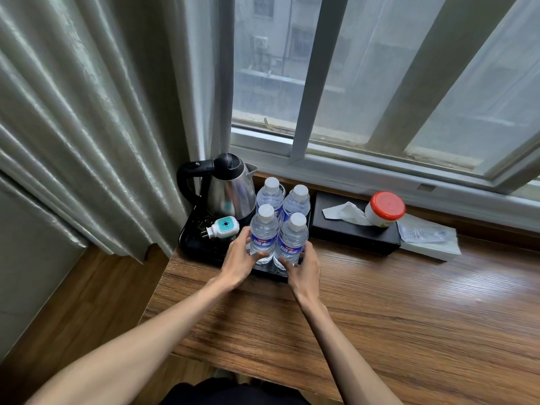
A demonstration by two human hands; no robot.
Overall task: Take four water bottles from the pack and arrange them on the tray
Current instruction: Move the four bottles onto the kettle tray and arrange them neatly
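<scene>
Several clear water bottles with white caps and blue labels stand upright in a tight square on the black tray [193,244]. The front left bottle [264,232] is wrapped by my left hand [242,258], fingers curled around its lower body. The front right bottle [292,241] is held low by my right hand [302,267]. Two more bottles, the back left bottle [270,194] and the back right bottle [297,201], stand just behind them, untouched. No pack is in view.
A steel kettle [230,191] with a black handle stands on the tray's back left, with a white and teal plug-in device [223,228] in front of it. Right of the tray lie a black tissue box [353,232], a red-lidded jar [384,209] and papers [429,238]. A curtain hangs at left.
</scene>
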